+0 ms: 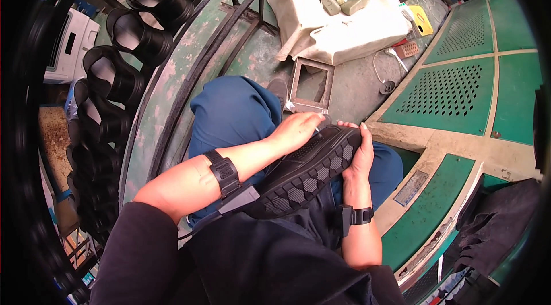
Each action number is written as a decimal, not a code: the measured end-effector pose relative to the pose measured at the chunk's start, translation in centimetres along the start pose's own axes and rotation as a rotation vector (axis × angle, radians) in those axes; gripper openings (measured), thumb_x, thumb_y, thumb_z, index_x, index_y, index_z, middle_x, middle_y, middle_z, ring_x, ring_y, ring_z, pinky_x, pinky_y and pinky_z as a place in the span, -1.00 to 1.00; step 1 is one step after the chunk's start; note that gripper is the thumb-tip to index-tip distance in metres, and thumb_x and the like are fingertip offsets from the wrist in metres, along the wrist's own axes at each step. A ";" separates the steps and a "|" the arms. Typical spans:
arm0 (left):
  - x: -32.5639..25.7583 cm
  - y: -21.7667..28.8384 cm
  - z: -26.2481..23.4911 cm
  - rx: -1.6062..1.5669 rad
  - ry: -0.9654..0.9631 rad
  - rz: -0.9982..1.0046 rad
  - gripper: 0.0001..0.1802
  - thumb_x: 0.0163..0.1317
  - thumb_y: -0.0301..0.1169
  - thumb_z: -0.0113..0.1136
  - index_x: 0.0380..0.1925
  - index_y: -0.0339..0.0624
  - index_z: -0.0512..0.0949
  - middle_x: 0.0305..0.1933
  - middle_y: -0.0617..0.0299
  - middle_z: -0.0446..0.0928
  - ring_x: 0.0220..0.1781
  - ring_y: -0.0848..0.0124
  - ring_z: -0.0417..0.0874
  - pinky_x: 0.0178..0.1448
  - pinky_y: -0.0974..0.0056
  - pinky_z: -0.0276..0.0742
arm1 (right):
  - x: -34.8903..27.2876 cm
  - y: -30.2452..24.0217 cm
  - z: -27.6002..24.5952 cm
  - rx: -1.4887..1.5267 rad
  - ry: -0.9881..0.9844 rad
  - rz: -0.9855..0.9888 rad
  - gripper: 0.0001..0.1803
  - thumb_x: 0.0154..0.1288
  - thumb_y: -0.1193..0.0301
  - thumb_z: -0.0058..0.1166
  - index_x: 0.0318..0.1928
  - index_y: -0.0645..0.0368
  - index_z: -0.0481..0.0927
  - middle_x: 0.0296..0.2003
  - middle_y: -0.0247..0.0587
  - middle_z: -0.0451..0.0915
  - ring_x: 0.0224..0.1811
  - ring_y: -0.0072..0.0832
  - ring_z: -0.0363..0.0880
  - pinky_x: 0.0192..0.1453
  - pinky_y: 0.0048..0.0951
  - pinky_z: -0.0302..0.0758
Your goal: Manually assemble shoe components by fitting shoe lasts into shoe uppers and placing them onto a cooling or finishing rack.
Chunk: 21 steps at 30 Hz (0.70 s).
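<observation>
Rightward from the black shoe (304,181) sits a blurry nameplate (411,189).

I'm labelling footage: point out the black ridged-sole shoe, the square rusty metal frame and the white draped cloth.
Black ridged-sole shoe (310,183): head view, sole.
Square rusty metal frame (315,64): head view, far bar.
White draped cloth (344,43): head view, hanging front.
</observation>
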<state>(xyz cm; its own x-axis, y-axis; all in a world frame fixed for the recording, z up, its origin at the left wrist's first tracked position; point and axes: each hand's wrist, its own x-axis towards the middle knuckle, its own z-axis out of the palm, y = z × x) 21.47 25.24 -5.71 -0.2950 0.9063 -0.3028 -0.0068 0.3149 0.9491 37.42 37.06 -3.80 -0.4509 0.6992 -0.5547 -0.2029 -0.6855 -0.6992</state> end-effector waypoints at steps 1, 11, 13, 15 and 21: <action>-0.1 0.0 0.4 0.003 0.006 0.007 -0.44 0.47 -0.06 -0.24 0.17 -0.22 0.52 0.28 -0.13 0.47 0.40 0.05 0.40 0.45 0.11 0.25 | -0.1 0.0 0.3 0.000 -0.009 -0.004 -0.59 0.44 0.20 -0.01 -0.19 0.38 0.63 -0.17 0.04 0.69 -0.17 -0.26 0.68 0.02 -0.30 0.61; 1.4 -1.6 1.3 -0.124 -0.191 -0.068 -0.21 0.52 0.13 -0.32 0.53 -0.17 -0.03 0.64 0.08 -0.15 0.66 0.27 -0.27 0.64 0.18 -0.32 | -1.0 1.2 1.7 -0.014 -0.055 0.092 -0.58 0.45 0.17 -0.07 -0.14 0.33 0.63 -0.11 -0.09 0.67 -0.07 -0.33 0.63 0.12 -0.33 0.54; 2.2 -4.2 1.8 -0.264 -0.073 0.023 -0.27 0.52 0.15 -0.29 0.45 -0.15 0.21 0.50 0.11 0.20 0.53 0.30 0.16 0.58 0.22 0.00 | -0.3 0.6 2.9 -0.364 -0.161 -0.031 -0.60 0.49 0.21 -0.10 -0.14 0.31 0.65 -0.15 -0.15 0.69 -0.12 -0.42 0.64 0.09 -0.43 0.53; -0.5 3.9 0.5 -0.697 -0.132 -0.252 -0.33 0.50 0.18 -0.24 0.29 -0.07 0.44 0.17 0.18 0.53 0.25 0.41 0.47 0.36 0.29 0.37 | -0.5 -1.4 4.6 -0.463 -0.241 -0.014 -0.61 0.52 0.24 -0.11 -0.12 0.30 0.67 -0.18 -0.20 0.70 -0.13 -0.49 0.64 0.06 -0.49 0.51; 2.6 2.2 0.9 -0.924 0.101 -0.364 -0.31 0.39 0.18 -0.02 0.25 -0.13 0.49 0.18 0.06 0.54 0.27 0.34 0.50 0.35 0.23 0.42 | -0.3 0.2 4.7 -0.415 -0.424 -0.090 -0.72 0.42 0.36 0.03 -0.12 0.33 0.68 -0.19 -0.22 0.68 -0.15 -0.52 0.63 0.02 -0.52 0.50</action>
<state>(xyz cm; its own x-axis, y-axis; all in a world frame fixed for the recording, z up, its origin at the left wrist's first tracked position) 21.56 28.57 -4.49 -0.2071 0.7562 -0.6207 -0.8409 0.1866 0.5079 33.48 35.76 -1.61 -0.7723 0.5506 -0.3170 0.0616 -0.4317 -0.8999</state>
